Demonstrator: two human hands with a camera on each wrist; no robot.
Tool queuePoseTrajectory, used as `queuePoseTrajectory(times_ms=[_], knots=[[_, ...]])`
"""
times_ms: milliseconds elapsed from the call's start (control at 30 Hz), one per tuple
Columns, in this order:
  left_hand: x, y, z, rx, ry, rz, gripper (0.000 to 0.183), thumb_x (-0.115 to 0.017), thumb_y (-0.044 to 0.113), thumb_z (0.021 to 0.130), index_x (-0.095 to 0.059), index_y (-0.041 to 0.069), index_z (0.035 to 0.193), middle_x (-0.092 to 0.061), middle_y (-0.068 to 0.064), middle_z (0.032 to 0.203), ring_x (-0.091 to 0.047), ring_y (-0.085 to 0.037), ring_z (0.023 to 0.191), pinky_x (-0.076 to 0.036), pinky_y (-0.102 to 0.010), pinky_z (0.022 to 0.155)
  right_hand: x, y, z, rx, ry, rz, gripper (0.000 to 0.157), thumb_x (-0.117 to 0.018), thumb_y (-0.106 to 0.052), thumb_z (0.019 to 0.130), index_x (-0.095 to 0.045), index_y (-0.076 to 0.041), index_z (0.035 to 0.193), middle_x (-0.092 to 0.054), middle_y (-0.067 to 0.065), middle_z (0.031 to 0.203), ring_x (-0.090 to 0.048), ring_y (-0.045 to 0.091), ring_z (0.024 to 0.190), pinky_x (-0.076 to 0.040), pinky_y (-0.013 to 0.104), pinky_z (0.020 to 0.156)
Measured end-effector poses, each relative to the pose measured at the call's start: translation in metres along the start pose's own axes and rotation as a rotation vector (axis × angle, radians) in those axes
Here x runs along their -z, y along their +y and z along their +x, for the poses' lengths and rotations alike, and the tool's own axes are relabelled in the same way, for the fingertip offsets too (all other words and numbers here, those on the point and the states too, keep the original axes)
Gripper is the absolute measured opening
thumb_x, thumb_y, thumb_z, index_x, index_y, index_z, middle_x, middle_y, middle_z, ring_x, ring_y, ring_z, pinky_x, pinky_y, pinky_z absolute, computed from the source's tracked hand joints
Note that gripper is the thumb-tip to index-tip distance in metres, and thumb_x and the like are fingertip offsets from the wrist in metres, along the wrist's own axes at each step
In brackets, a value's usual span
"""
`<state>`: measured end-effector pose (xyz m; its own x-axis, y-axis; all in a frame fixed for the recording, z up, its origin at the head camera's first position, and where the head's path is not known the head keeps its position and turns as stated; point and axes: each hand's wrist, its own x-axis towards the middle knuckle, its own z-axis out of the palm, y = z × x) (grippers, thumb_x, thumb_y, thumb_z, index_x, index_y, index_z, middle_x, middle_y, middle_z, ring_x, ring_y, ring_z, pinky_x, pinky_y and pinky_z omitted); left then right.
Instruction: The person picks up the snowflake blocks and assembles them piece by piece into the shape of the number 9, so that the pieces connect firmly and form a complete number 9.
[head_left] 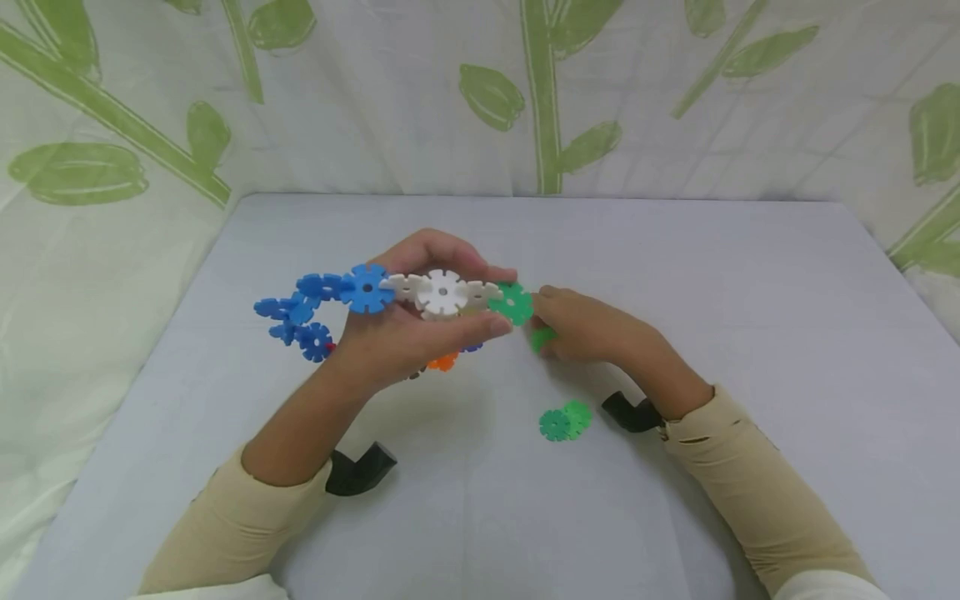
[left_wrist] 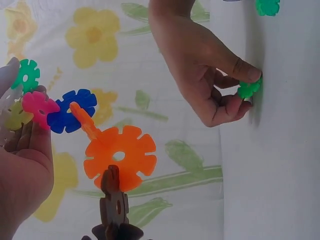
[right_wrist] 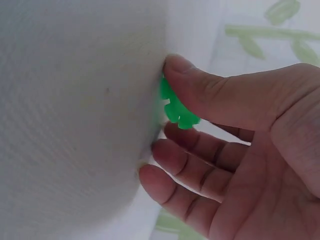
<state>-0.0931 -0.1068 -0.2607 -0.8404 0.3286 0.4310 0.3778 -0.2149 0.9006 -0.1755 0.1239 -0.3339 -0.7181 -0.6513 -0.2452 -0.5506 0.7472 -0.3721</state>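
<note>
My left hand (head_left: 405,333) holds up a chain of slotted plastic snowflake discs, its thumb and fingers curled about the green end disc (head_left: 512,303). White discs (head_left: 442,292) and blue discs (head_left: 367,288) follow along the chain towards the left. From the left wrist, pink (left_wrist: 40,108), dark blue, orange (left_wrist: 120,157) and brown discs show hanging in the same chain. Down at the tabletop, my right hand (head_left: 592,325) pinches a bright green disc (right_wrist: 177,107) between thumb and fingers. That disc is partly hidden by the thumb.
Two loose green discs (head_left: 557,425) lie overlapping on the white table (head_left: 480,517), nearer me than the right hand. Black wrist mounts (head_left: 360,469) jut from both sleeves. A white cloth with green leaf prints (head_left: 491,96) hangs behind the table's far edge.
</note>
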Motion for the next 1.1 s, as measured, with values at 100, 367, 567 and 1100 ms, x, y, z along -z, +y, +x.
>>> queuePoseTrajectory(times_ms=[100,367,567,1100], knots=[[0.001,0.001,0.001,-0.004,0.017,0.007,0.040,-0.079,-0.018,0.072,-0.064,0.003,0.103,-0.073,-0.017,0.107,-0.072,-0.034,0.093,-0.060,-0.040,0.064,0.003,0.000,-0.002,0.023,0.005,-0.006,0.014,-0.068,-0.001,0.090,-0.057,-0.007,0.097,-0.053,0.006,0.091,-0.050,0.023,0.085,-0.046,0.036,0.077],[0.002,0.000,0.000,0.005,0.053,0.054,0.039,-0.080,-0.014,0.073,-0.064,0.006,0.102,-0.074,-0.015,0.107,-0.072,-0.033,0.087,-0.060,-0.038,0.064,0.025,-0.009,-0.023,0.194,0.197,0.165,0.017,-0.067,-0.005,0.094,-0.054,-0.014,0.092,-0.055,-0.003,0.076,-0.050,0.014,0.068,-0.045,0.033,0.063],[0.004,-0.001,0.002,-0.025,0.059,0.053,0.039,-0.080,-0.015,0.073,-0.064,0.006,0.101,-0.073,-0.016,0.106,-0.071,-0.034,0.092,-0.060,-0.037,0.068,0.047,-0.028,-0.051,0.473,0.462,0.331,0.016,-0.072,0.002,0.089,-0.067,-0.013,0.093,-0.064,-0.011,0.080,-0.059,0.008,0.071,-0.053,0.027,0.067],[0.001,-0.002,0.001,-0.028,0.051,0.033,0.037,-0.079,-0.015,0.074,-0.064,0.005,0.101,-0.073,-0.017,0.107,-0.071,-0.034,0.098,-0.060,-0.036,0.068,0.052,-0.057,-0.070,0.632,0.636,0.368,0.023,-0.071,0.013,0.085,-0.069,-0.006,0.097,-0.064,-0.010,0.080,-0.058,0.006,0.067,-0.051,0.022,0.066]])
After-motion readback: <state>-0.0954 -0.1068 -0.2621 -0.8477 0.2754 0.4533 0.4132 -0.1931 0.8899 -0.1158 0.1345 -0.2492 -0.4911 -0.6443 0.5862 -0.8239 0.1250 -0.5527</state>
